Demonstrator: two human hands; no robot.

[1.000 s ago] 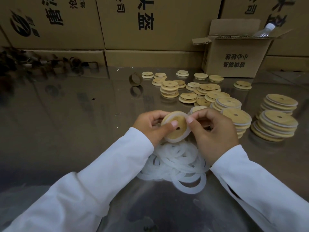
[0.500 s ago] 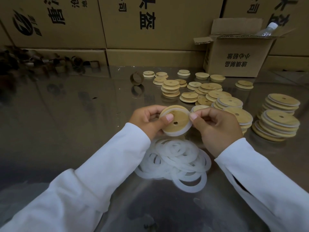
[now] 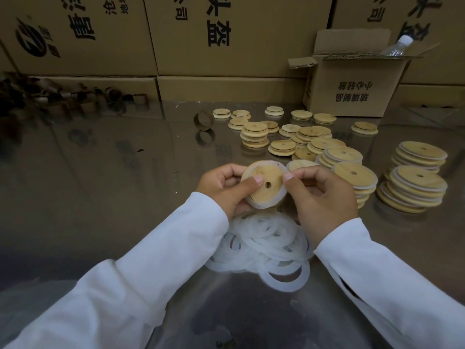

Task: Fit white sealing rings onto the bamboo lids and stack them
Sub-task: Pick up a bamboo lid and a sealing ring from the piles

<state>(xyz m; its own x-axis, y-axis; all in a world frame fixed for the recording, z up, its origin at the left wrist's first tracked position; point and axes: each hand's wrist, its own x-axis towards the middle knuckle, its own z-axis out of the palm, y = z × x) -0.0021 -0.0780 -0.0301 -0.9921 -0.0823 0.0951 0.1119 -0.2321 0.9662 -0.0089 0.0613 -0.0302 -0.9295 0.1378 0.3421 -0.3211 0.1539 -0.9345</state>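
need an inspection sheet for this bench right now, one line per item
surface: glossy dark tabletop
job's things: round bamboo lid with white sealing ring around it, held above loose white rings; ringed lid stacks right; bare lids behind
clutter: brown cardboard tube ring beside bare lids; more far left
grips: left hand and right hand both pinch the lid
cables: nothing seen
surroundings: stacked cardboard cartons; open carton holding a plastic bottle

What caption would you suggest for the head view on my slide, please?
Left hand and right hand hold a bamboo lid with a white sealing ring around its rim, above loose rings.
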